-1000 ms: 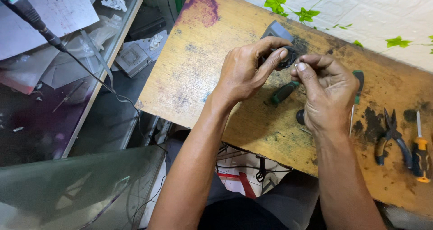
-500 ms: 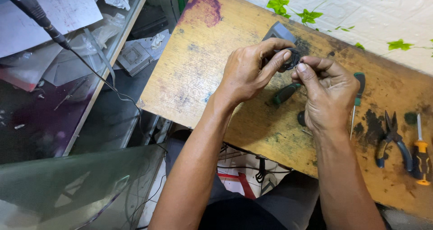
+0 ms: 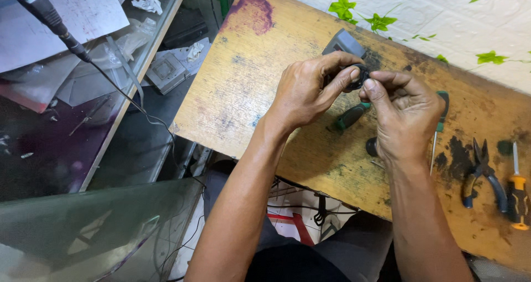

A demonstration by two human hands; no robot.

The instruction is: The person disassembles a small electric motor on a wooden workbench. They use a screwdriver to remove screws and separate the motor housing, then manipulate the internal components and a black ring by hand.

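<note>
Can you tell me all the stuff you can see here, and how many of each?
small part: one, black, pinched between both hands' fingertips
grey box: one, on the table behind the hands
wooden table: one, yellowish and stained
screwdriver handle: one, black and green, under the hands
thin screwdriver: one, green top, right of the hands
pliers: one, dark blue handles, right side
orange screwdriver: one, orange and black, far right
soldering iron: one, black, top left with its cable
papers: several, white, top left
left hand: one
right hand: one
</note>
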